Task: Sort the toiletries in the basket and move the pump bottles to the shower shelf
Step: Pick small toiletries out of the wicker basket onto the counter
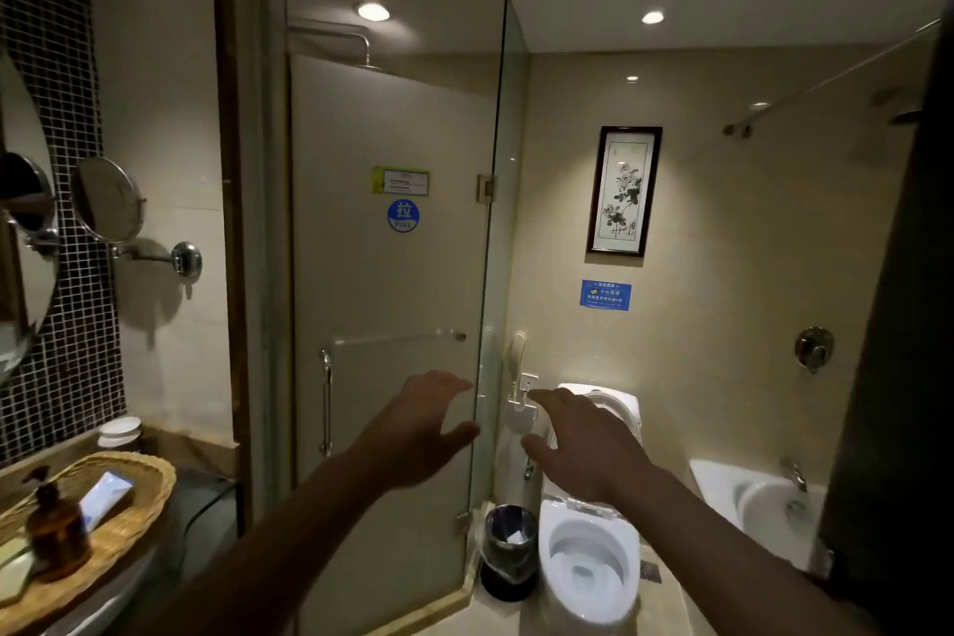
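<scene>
Hands are both empty, fingers spread — left hand and right hand reach toward the shower door; the amber pump bottle stands upright in the wicker basket down to the left, nearer the left hand; the closed door, handle leftward, bars the shelf — unseen.

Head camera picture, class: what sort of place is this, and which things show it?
Probably a hotel bathroom: a glass shower door with a pull sticker, a toilet, and a bathtub.
</scene>
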A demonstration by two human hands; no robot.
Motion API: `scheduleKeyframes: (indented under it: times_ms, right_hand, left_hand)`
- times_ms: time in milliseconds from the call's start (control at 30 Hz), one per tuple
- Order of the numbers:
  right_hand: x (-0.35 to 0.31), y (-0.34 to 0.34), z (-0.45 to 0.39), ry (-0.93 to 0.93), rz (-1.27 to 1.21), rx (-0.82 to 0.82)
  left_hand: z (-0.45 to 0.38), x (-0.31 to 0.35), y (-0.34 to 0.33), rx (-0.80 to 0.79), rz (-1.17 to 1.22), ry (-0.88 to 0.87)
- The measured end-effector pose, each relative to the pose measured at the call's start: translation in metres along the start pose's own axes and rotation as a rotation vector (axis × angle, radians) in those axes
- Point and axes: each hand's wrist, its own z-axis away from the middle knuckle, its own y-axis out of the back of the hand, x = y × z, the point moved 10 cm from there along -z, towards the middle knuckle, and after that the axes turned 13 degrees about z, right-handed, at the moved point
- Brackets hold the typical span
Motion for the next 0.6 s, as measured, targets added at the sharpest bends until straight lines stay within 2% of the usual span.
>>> scheduleKeyframes:
  times_ms: [233, 600]
  right_hand:
    - [-0.007, -0.021, -0.043, -0.031, -0.036, 0.002]
    - [-0.011, -0.055, -0.105, 0.029, -0.062, 0.033]
  left_hand:
    - [-0.036, -0.04, 0.005, 0.005, -0.012, -0.015]
    - [-0.068, -0.094, -0.016, -0.016, -0.049, 0.036]
